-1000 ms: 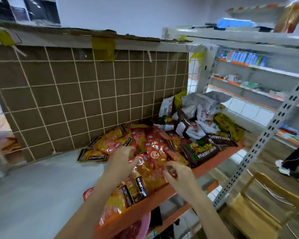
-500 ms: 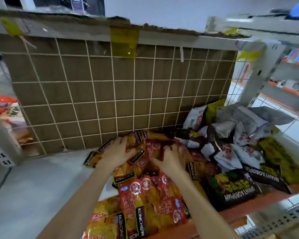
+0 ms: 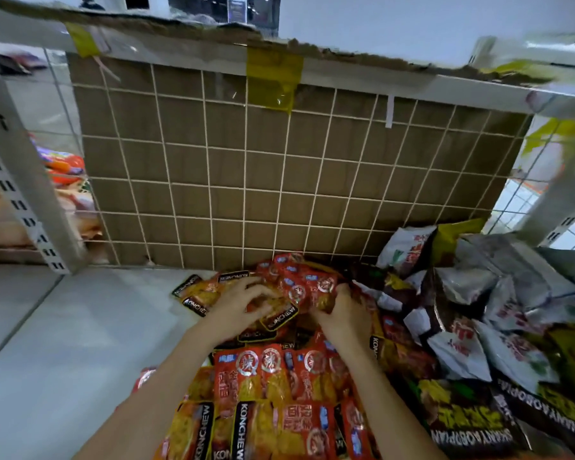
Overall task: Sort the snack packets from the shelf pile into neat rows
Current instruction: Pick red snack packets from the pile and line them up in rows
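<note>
A pile of red and orange snack packets (image 3: 279, 386), several with black KONCHEW bands, covers the middle of the white shelf (image 3: 63, 360). My left hand (image 3: 243, 307) lies on the far part of the pile with its fingers curled over an orange packet (image 3: 273, 310). My right hand (image 3: 342, 313) is just beside it and grips the edge of a red packet (image 3: 309, 287). Both hands are close to the back grid. White, silver and dark packets (image 3: 472, 293) are heaped at the right.
A wire grid backed by brown cardboard (image 3: 279, 174) closes the shelf's rear. White slotted uprights stand at left (image 3: 20, 194) and right (image 3: 558, 200). Large dark and yellow bags (image 3: 478, 416) lie at the near right. The shelf's left part shows bare white surface.
My hands have reached from the near edge of the pile to its far part by the grid and closed on packets there. The view has moved closer and lower.
</note>
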Demonstrator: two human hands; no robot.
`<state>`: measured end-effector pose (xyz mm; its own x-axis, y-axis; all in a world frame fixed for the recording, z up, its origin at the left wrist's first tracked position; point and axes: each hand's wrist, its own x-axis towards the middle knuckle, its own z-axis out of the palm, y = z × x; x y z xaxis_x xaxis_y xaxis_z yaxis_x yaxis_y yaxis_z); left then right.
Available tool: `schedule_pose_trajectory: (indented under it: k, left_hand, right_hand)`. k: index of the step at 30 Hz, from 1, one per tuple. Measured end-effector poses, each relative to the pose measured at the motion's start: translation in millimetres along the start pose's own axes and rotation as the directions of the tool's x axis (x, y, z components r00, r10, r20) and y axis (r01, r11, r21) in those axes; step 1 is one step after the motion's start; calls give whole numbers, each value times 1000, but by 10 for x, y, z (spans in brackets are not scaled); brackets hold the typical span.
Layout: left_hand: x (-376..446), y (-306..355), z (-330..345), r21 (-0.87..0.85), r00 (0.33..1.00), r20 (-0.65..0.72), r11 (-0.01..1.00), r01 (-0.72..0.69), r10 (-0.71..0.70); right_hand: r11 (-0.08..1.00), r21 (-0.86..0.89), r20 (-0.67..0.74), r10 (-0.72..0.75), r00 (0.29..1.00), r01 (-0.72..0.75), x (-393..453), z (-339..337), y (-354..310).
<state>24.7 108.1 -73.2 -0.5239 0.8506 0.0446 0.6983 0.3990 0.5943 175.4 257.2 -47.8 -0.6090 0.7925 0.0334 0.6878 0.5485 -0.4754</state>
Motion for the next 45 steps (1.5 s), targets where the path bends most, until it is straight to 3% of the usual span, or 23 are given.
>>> schedule_pose_trajectory:
  k: [6, 9, 12, 17, 21, 25, 34, 39, 45]
  left_hand:
    - [11, 42, -89, 232, 937, -25, 910, 344, -348]
    - [1, 82, -89, 116, 928, -50, 921, 372, -369]
    - [-25, 171, -55, -87, 931, -145, 941, 326, -335]
    - [-70, 319, -8, -327, 956, -141, 923, 201, -259]
    - [-78, 425, -27, -490, 952, -166, 859, 146, -256]
    - [-107, 481, -96, -678, 949, -138, 725, 118, -283]
    - [-231, 644, -266, -723, 933, -168, 683, 103, -319]
    - [-424, 699, -254, -724, 895, -207, 677, 130, -394]
    - [-910, 672, -266, -852, 772, -295, 521, 55, -563]
  right_hand:
    - [996, 68, -61, -52, 997, 56, -36, 62, 76]
    - [989, 117, -110, -79, 991, 92, -81, 84, 99]
    - [980, 187, -97, -49, 994, 67, -100, 62, 99]
    - [936, 351, -14, -18, 1000, 22, -95, -12, 103]
    - [871, 489, 45, 21, 999, -40, -71, -58, 121]
    - [799, 601, 33, -2, 999, -18, -60, -111, 126]
    - [586, 793, -114, -125, 986, 166, -60, -464, 9]
    - [502, 856, -30, -189, 981, 123, -99, -560, -55]
    - [440, 898, 141, -302, 943, 6, -224, -414, -201]
